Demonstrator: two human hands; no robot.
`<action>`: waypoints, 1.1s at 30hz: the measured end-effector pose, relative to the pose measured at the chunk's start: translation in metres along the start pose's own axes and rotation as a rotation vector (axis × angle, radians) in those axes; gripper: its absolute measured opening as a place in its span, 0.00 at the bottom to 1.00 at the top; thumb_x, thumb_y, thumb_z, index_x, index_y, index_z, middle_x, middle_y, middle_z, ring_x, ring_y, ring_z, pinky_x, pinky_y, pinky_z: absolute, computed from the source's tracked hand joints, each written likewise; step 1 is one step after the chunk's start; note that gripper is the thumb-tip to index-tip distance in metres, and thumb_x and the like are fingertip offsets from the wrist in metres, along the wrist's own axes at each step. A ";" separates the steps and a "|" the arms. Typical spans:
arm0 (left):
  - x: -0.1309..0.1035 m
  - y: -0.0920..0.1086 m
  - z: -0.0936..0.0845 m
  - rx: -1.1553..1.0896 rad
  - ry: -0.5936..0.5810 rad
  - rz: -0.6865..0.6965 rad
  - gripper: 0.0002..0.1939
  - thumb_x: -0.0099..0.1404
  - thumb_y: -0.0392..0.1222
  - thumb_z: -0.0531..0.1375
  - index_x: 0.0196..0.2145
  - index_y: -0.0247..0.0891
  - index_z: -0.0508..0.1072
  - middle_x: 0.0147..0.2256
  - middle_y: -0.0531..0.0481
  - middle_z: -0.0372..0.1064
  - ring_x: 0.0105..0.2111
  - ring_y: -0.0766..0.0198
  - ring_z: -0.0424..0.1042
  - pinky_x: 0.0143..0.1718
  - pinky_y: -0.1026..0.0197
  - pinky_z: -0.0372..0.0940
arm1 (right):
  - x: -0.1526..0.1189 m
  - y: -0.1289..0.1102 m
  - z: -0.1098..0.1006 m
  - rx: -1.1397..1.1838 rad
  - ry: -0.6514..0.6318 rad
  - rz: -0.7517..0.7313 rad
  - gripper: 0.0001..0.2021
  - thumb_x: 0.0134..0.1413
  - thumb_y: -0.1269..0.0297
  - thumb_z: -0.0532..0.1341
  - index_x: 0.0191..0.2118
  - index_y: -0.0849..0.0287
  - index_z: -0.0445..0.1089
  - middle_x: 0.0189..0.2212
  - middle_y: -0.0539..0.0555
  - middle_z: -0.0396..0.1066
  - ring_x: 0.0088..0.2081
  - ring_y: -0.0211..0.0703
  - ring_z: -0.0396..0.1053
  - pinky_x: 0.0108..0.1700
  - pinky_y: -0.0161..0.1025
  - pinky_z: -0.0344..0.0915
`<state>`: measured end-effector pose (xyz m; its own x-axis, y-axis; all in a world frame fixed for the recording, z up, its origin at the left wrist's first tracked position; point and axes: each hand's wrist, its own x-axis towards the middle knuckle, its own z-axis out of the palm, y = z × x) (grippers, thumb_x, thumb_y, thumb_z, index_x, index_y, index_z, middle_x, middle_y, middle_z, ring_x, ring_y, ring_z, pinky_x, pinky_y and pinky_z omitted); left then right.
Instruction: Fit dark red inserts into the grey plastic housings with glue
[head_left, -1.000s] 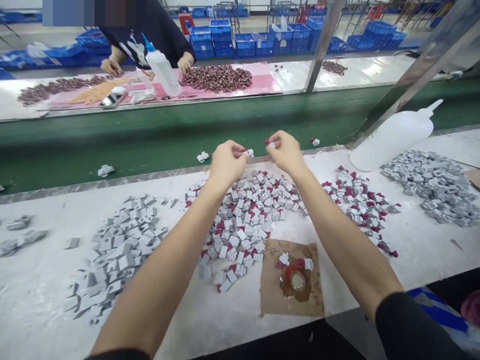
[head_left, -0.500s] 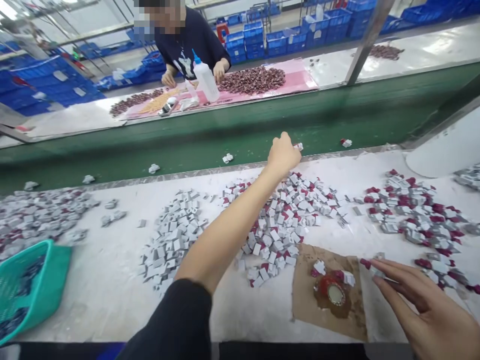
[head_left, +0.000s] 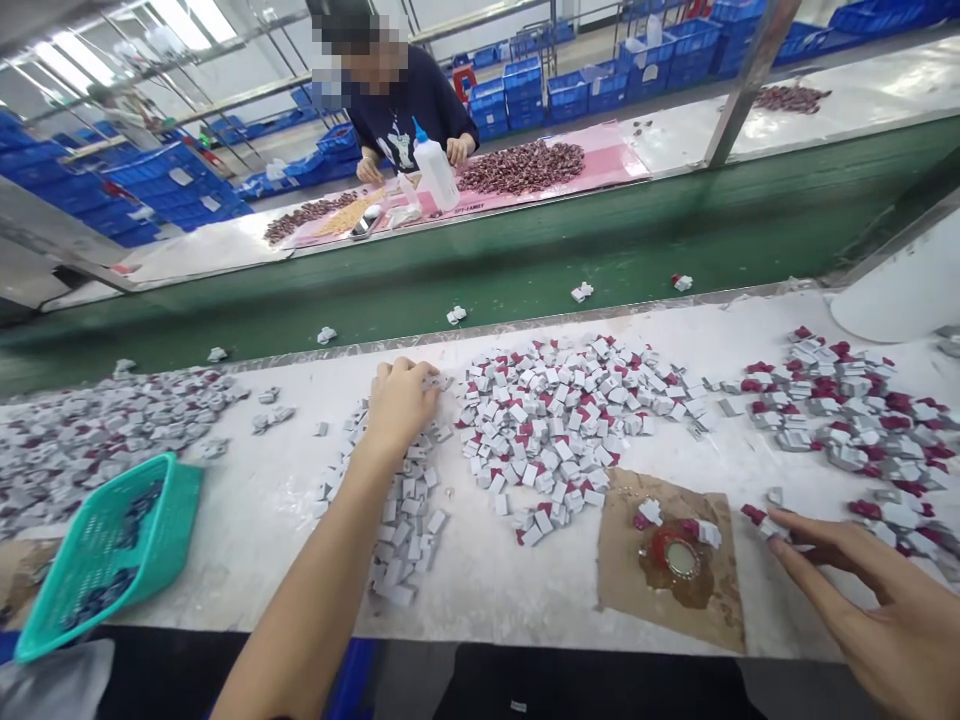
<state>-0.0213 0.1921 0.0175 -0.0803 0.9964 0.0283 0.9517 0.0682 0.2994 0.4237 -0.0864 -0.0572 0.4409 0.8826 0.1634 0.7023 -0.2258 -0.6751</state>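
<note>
Pinching a boxy white-and-maroon plastic piece [head_left: 766,524] at lower right in our right hand [head_left: 900,625], we have our left hand [head_left: 401,402] over boxy grey plastic blocks [head_left: 409,518] left of centre; its grip we cannot tell.

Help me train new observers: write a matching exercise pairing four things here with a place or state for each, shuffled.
Things
1. left hand
2. right hand
3. turquoise basket
4. cardboard sheet

Places or states
A. marked by a dark stain
B. pinching a maroon-and-white part
C. at the far end of the plain grey pieces
D. holding dark blue pieces

Pairs: 1-C; 2-B; 3-D; 4-A
</note>
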 end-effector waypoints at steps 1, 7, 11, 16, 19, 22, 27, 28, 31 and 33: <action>0.002 -0.001 0.002 -0.008 -0.007 0.002 0.07 0.72 0.44 0.69 0.46 0.41 0.82 0.52 0.37 0.79 0.64 0.36 0.71 0.72 0.31 0.64 | -0.003 -0.003 -0.001 -0.014 0.000 0.020 0.21 0.67 0.34 0.69 0.50 0.41 0.89 0.51 0.53 0.90 0.44 0.64 0.89 0.36 0.53 0.81; -0.015 -0.002 -0.017 -0.172 -0.029 -0.001 0.11 0.72 0.50 0.64 0.44 0.43 0.81 0.50 0.36 0.78 0.50 0.41 0.81 0.62 0.37 0.76 | -0.016 -0.033 -0.008 0.090 -0.044 0.097 0.21 0.64 0.35 0.71 0.46 0.44 0.89 0.47 0.54 0.90 0.45 0.64 0.89 0.41 0.52 0.84; -0.088 0.013 -0.024 -0.336 -0.180 0.126 0.15 0.75 0.57 0.66 0.50 0.46 0.83 0.49 0.40 0.82 0.48 0.46 0.84 0.51 0.46 0.82 | -0.021 -0.052 -0.012 0.195 -0.037 0.120 0.13 0.64 0.43 0.74 0.43 0.44 0.90 0.44 0.54 0.90 0.43 0.61 0.90 0.33 0.45 0.82; -0.208 0.025 0.017 -0.426 -0.234 0.464 0.09 0.81 0.39 0.62 0.50 0.48 0.84 0.49 0.43 0.78 0.46 0.53 0.84 0.51 0.52 0.82 | -0.029 -0.074 -0.009 0.330 -0.105 0.083 0.07 0.72 0.55 0.73 0.49 0.44 0.91 0.48 0.54 0.90 0.49 0.56 0.90 0.46 0.43 0.86; -0.246 0.026 0.043 -0.397 -0.202 0.494 0.12 0.83 0.34 0.60 0.54 0.47 0.81 0.53 0.42 0.77 0.50 0.53 0.86 0.52 0.54 0.82 | -0.033 -0.084 -0.006 0.397 -0.125 0.049 0.07 0.74 0.60 0.73 0.50 0.44 0.91 0.49 0.53 0.91 0.50 0.54 0.90 0.53 0.44 0.87; -0.255 0.024 0.058 -0.351 -0.134 0.586 0.12 0.83 0.34 0.63 0.58 0.46 0.80 0.56 0.42 0.77 0.51 0.53 0.86 0.53 0.55 0.82 | -0.035 -0.090 -0.005 0.412 -0.120 -0.003 0.08 0.73 0.64 0.73 0.50 0.44 0.91 0.49 0.52 0.91 0.51 0.53 0.90 0.52 0.44 0.88; -0.255 0.021 0.063 -0.323 -0.032 0.557 0.13 0.86 0.36 0.62 0.62 0.45 0.80 0.54 0.44 0.78 0.48 0.57 0.86 0.50 0.60 0.80 | -0.033 -0.092 -0.001 0.402 -0.104 -0.079 0.11 0.74 0.71 0.71 0.51 0.46 0.90 0.49 0.51 0.91 0.50 0.49 0.90 0.54 0.42 0.88; -0.256 0.021 0.062 -0.316 -0.037 0.517 0.14 0.86 0.38 0.62 0.64 0.46 0.79 0.53 0.45 0.78 0.46 0.58 0.86 0.48 0.60 0.80 | -0.033 -0.091 0.000 0.402 -0.105 -0.088 0.12 0.74 0.71 0.71 0.52 0.46 0.90 0.49 0.51 0.91 0.51 0.48 0.90 0.55 0.41 0.88; -0.256 0.024 0.055 -0.298 -0.074 0.431 0.12 0.86 0.44 0.63 0.63 0.46 0.79 0.50 0.47 0.80 0.42 0.57 0.85 0.46 0.58 0.80 | -0.033 -0.090 0.003 0.405 -0.119 -0.110 0.13 0.74 0.73 0.71 0.52 0.46 0.89 0.49 0.50 0.90 0.51 0.47 0.90 0.57 0.42 0.88; -0.254 0.027 0.049 -0.348 -0.114 0.376 0.10 0.85 0.46 0.63 0.57 0.47 0.81 0.47 0.48 0.80 0.39 0.56 0.83 0.44 0.57 0.79 | -0.033 -0.090 0.004 0.405 -0.127 -0.114 0.12 0.75 0.73 0.70 0.52 0.47 0.89 0.49 0.51 0.90 0.51 0.48 0.90 0.57 0.44 0.88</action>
<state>0.0393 -0.0566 -0.0283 0.2988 0.9494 0.0964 0.7524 -0.2965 0.5881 0.3438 -0.0932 -0.0050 0.2837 0.9418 0.1805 0.4558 0.0332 -0.8894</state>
